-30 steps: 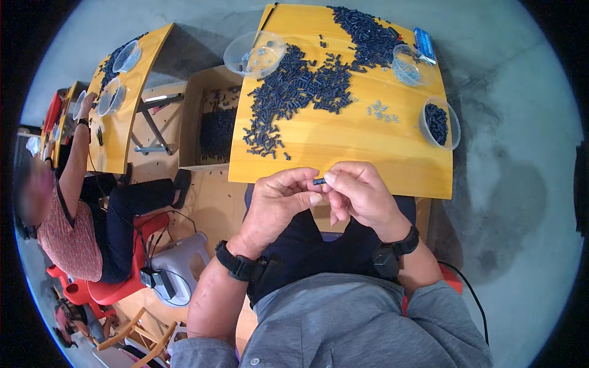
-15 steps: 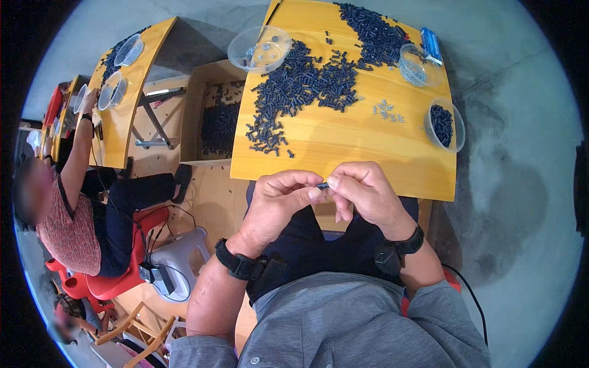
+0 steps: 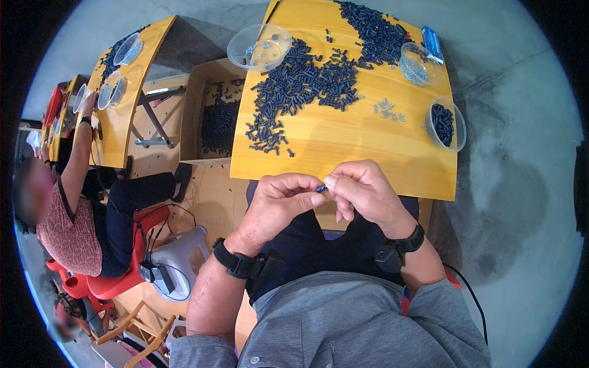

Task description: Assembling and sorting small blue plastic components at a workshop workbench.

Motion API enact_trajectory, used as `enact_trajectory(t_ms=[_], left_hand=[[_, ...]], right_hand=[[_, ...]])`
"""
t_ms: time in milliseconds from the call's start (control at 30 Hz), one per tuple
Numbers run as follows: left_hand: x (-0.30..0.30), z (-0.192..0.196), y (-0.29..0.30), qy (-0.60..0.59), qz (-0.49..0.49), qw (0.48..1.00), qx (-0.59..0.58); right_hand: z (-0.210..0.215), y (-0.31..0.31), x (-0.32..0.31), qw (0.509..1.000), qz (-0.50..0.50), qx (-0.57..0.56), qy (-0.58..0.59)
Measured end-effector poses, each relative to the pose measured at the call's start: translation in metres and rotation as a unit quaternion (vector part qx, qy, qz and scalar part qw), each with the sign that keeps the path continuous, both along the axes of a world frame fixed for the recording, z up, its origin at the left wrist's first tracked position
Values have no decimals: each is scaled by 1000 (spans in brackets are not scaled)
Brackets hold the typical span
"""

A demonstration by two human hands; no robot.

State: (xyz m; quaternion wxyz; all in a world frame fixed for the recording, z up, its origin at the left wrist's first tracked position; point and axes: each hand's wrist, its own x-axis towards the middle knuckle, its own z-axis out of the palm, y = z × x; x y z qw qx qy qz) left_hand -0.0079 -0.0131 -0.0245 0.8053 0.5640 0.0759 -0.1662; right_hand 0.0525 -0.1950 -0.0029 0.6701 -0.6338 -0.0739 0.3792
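Observation:
Just past the near edge of the yellow table, over my lap, both my hands meet at a small black plastic part (image 3: pixel 321 189). My left hand (image 3: pixel 279 201) pinches it between thumb and forefinger. The thumb and forefinger of my right hand (image 3: pixel 367 193) are closed at its other end; whether they also hold a tiny piece is hidden. On the table (image 3: pixel 356 153) lies a large heap of similar black parts (image 3: pixel 288 86), with a second heap (image 3: pixel 374 37) farther right. Several small silver screws (image 3: pixel 386 109) lie loose nearer me.
Clear plastic bowls stand around the heaps: one at the left edge (image 3: pixel 282 43), one with silver screws (image 3: pixel 415 72), one with black parts (image 3: pixel 443 126). A blue box (image 3: pixel 431 44) lies far right. A cardboard box (image 3: pixel 191 116) is left of the table; another person (image 3: pixel 73 227) sits beyond.
The black part has tilted between my fingertips, and less of it shows along my left thumb. My right fingers have shifted slightly up. The table's things lie as before.

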Motion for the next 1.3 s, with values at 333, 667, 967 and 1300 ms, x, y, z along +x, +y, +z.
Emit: enact_trajectory(t_ms=[333,667,967,1300], left_hand=[[1,2,2,-10,-24,997,77],[2,3,0,21,-19,999,38],[1,3,1,27,-7,1000,2],[3,3,3,43,-26,999,3]], right_hand=[[-1,4,0,999,38,-22,-20],[1,-3,-1,994,17,8,-103],[-2,-3,6,960,58,-5,-274],[-4,0,6,926,70,-35,-369]])
